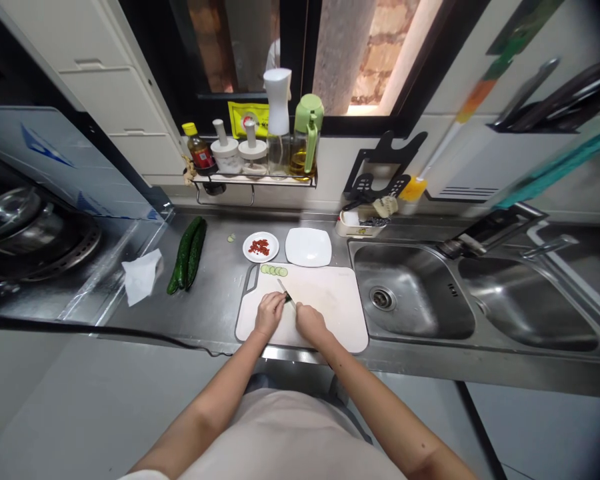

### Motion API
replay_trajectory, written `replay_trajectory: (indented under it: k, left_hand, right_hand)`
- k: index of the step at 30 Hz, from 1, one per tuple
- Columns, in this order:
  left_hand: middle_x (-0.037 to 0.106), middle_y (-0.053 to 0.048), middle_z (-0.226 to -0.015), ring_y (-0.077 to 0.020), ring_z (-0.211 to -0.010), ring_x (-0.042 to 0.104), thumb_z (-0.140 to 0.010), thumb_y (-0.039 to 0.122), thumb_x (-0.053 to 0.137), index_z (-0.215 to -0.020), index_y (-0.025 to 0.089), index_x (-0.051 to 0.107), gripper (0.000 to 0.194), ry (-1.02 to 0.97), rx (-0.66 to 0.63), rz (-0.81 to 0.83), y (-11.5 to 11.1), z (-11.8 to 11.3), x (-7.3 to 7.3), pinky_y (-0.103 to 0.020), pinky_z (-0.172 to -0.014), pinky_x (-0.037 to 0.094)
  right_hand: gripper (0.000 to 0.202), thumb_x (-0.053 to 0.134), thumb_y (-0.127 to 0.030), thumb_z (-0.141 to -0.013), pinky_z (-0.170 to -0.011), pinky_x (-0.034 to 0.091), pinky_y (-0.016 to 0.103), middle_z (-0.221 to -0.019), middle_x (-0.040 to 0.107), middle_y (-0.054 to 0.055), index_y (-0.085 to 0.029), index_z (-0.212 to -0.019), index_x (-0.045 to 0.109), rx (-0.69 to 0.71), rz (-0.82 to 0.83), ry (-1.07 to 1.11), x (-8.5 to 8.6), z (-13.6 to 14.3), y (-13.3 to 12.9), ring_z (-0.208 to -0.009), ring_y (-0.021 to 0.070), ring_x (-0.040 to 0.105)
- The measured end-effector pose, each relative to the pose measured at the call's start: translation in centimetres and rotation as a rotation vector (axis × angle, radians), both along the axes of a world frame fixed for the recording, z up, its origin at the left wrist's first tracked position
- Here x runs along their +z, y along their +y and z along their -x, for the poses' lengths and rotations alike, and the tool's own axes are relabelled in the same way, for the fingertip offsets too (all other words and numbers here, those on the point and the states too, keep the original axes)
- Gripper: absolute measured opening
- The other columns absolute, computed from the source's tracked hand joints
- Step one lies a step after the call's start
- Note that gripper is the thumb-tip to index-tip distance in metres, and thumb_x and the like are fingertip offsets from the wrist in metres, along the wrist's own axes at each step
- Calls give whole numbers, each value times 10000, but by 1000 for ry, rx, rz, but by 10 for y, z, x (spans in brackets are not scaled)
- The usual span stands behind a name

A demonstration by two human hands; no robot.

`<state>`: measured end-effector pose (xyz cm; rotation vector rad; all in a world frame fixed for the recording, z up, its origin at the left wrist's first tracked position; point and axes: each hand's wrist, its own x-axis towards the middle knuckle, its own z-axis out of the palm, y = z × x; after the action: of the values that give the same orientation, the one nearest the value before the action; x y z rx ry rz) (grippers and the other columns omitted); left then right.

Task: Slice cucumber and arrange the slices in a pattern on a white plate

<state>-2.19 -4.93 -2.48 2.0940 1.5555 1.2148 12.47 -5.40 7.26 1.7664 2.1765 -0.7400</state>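
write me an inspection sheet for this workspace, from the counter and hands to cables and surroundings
surface: steel counter, with small pale green scraps behind the board
job's things: white cutting board with pale green slices in a row; knife; plate of red pieces; white squarish plate
clutter: crumpled white paper left of two cucumbers
grippers: bare hands; left hand on a small dark green piece, right hand gripping the knife
cables: dark cord along the counter's front edge, left
surroundings: double sink right, bottle rack behind
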Motion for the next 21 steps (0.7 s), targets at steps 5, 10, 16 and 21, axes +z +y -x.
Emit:
replay_trajectory:
  k: [5, 10, 16, 21]
  left_hand:
    - [669, -74, -990, -177, -965, 596, -893, 167, 492, -1019, 189, 662, 212, -19, 1, 4, 0, -1, 0, -360, -871, 510]
    - [669, -76, -986, -178, -967, 596, -894, 175, 494, -1020, 191, 663, 211, -25, 6, 9, -1, -1, 0, -363, -868, 511]
    - [670, -79, -980, -180, -959, 599, -897, 185, 492, -1019, 191, 663, 210, -22, 7, 15, 0, -1, 0, -368, -864, 512]
    - [668, -80, -983, -186, -964, 600, -899, 186, 482, -1038, 198, 660, 226, -13, 4, 18, 0, 0, -1, -375, -865, 512]
  right_hand:
    - [296, 338, -34, -863, -724, 451, 296, -975, 669, 153, -122, -1067, 533, 0, 6, -42, -5, -13, -20, -931, 224, 652]
    - [274, 336, -48, -879, -732, 452, 304, -964, 666, 162, -123, -1046, 540, -12, -3, -39, -8, -18, -28, -939, 229, 649]
    - [287, 349, -40, -864, -729, 452, 299, -982, 668, 154, -130, -1065, 533, -1, 4, -35, -6, -8, -13, -945, 229, 649]
    - [269, 382, -50, -858, -734, 448, 283, -988, 668, 149, -127, -1065, 534, -3, -6, 11, -7, 1, 2, -958, 220, 644]
